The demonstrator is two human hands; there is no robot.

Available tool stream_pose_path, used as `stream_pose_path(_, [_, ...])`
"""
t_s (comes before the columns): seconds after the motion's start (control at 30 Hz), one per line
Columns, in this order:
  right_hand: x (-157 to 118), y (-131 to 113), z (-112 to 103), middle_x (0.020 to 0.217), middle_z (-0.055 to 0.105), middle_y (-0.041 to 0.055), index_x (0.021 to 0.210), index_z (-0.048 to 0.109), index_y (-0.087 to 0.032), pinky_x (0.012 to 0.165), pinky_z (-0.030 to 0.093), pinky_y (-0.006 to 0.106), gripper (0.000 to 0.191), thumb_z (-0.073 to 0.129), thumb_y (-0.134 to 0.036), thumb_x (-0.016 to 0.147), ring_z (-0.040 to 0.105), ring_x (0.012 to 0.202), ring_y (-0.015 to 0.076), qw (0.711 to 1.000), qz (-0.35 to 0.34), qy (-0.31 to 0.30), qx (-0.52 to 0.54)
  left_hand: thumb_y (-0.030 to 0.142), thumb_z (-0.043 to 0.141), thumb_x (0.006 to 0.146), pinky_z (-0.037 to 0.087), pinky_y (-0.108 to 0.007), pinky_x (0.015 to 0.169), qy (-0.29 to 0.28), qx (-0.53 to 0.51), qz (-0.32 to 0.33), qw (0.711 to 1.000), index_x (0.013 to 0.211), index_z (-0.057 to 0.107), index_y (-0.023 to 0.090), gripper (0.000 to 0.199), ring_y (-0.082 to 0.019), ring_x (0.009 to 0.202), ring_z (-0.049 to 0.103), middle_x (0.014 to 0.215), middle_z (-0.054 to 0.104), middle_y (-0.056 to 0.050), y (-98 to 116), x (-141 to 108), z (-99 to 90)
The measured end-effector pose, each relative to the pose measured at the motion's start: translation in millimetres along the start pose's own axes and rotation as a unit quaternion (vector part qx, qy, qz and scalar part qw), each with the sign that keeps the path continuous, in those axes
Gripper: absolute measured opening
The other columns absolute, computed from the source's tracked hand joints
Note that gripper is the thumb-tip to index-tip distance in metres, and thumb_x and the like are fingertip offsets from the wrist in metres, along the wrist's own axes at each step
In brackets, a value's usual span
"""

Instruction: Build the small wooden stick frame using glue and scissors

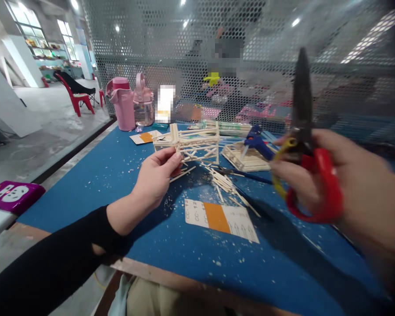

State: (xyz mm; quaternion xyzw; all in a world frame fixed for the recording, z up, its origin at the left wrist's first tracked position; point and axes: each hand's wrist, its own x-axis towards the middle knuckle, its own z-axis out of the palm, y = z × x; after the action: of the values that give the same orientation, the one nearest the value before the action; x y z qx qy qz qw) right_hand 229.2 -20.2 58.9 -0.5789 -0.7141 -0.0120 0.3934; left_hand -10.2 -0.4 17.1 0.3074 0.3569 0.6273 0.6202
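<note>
Between the thumb and fingers of my left hand is one corner post of a small frame built from pale wooden sticks. The frame stands over the blue tabletop, with crossed sticks along its side. My right hand is raised close to the camera, its fingers through the red and yellow handles of a pair of scissors. The dark blades point up and look closed. Loose wooden sticks lie in a pile between the hands. A blue glue gun rests beyond, on a flat stick piece.
A printed card with an orange band lies in front, another card farther back. A pink flask, a pink clear bottle and a bright screen stand along the perforated panel. A purple box sits at left.
</note>
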Motion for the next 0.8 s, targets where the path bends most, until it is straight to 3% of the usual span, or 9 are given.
stream_pose_path(0.07, [14,-9,21,0.085,0.065,0.0036,0.101,0.055,-0.024,0.071,0.047,0.034,0.031,0.061,-0.03,0.071,0.061,0.074,0.0168,0.992,-0.002,-0.067,0.106,0.013,0.071,0.07,0.044,-0.02,0.06,0.002,-0.001,-0.01,1.0,0.073,0.065,0.015,0.007,-0.006,0.058,0.054,0.067,0.064,0.003,0,-2,-0.8])
stream_pose_path(0.17, [32,-20,52,0.071,0.059,0.0007,0.093,0.052,-0.022,0.062,0.046,0.033,0.027,0.062,-0.037,0.073,0.056,0.063,0.0152,0.97,0.06,-0.118,0.202,0.026,0.069,0.076,0.044,-0.019,0.058,-0.011,-0.014,-0.022,1.0,0.074,0.064,0.015,0.013,-0.007,0.059,0.054,0.068,0.063,0.002,0,-3,-2.8])
stream_pose_path(0.27, [40,-27,73,0.065,0.055,-0.003,0.086,0.052,-0.022,0.054,0.045,0.03,0.034,0.069,-0.043,0.066,0.054,0.056,0.0135,0.931,0.112,-0.092,0.336,0.042,0.066,0.08,0.041,-0.018,0.053,-0.019,-0.028,-0.035,0.999,0.076,0.063,0.015,0.028,-0.006,0.055,0.051,0.067,0.061,0.001,0,-2,-4.9])
stream_pose_path(0.37, [41,-31,80,0.065,0.056,-0.004,0.082,0.053,-0.022,0.052,0.046,0.028,0.038,0.076,-0.042,0.06,0.054,0.054,0.0124,0.906,0.132,-0.058,0.397,0.046,0.069,0.078,0.04,-0.017,0.051,-0.021,-0.036,-0.046,0.998,0.079,0.063,0.014,0.032,-0.005,0.053,0.049,0.069,0.062,0.001,0,2,-7.4])
stream_pose_path(0.47, [35,-31,81,0.066,0.059,-0.0038,0.084,0.054,-0.023,0.054,0.046,0.028,0.041,0.079,-0.039,0.057,0.056,0.057,0.013,0.899,0.133,-0.054,0.414,0.047,0.071,0.077,0.041,-0.017,0.05,-0.018,-0.039,-0.055,0.998,0.076,0.061,0.014,0.035,-0.004,0.051,0.048,0.065,0.059,0.003,0,6,-9.7])
stream_pose_path(0.53, [30,-29,81,0.067,0.059,-0.0041,0.087,0.055,-0.023,0.056,0.046,0.028,0.041,0.08,-0.037,0.057,0.055,0.058,0.0127,0.903,0.12,-0.055,0.409,0.046,0.073,0.075,0.042,-0.017,0.05,0.015,-0.017,-0.048,0.999,0.073,0.057,0.014,0.036,-0.004,0.05,0.048,0.061,0.054,0.004,1,8,-10.8])
stream_pose_path(0.67, [21,-26,84,0.07,0.059,-0.0041,0.092,0.055,-0.024,0.061,0.046,0.028,0.039,0.078,-0.035,0.061,0.057,0.063,0.0128,0.904,0.107,-0.042,0.411,0.038,0.079,0.07,0.04,-0.018,0.048,0.065,0.075,0.071,0.992,0.088,0.054,0.018,0.037,-0.005,0.048,0.052,0.061,0.056,0.007,4,10,-13.1])
stream_pose_path(0.73, [18,-25,85,0.07,0.059,-0.0039,0.092,0.054,-0.024,0.062,0.046,0.029,0.037,0.076,-0.036,0.064,0.057,0.063,0.0127,0.904,0.11,-0.045,0.412,0.039,0.075,0.074,0.042,-0.019,0.049,0.025,0.139,0.147,0.979,0.105,0.053,0.021,0.042,-0.007,0.047,0.053,0.058,0.056,0.008,6,11,-15.6])
stream_pose_path(0.8, [17,-25,85,0.07,0.059,-0.0036,0.091,0.054,-0.024,0.062,0.047,0.029,0.036,0.076,-0.036,0.065,0.057,0.063,0.013,0.908,0.105,-0.055,0.403,0.045,0.064,0.082,0.043,-0.021,0.05,-0.032,0.219,0.188,0.957,0.108,0.056,0.021,0.036,-0.009,0.047,0.054,0.055,0.057,0.006,10,14,-19.7])
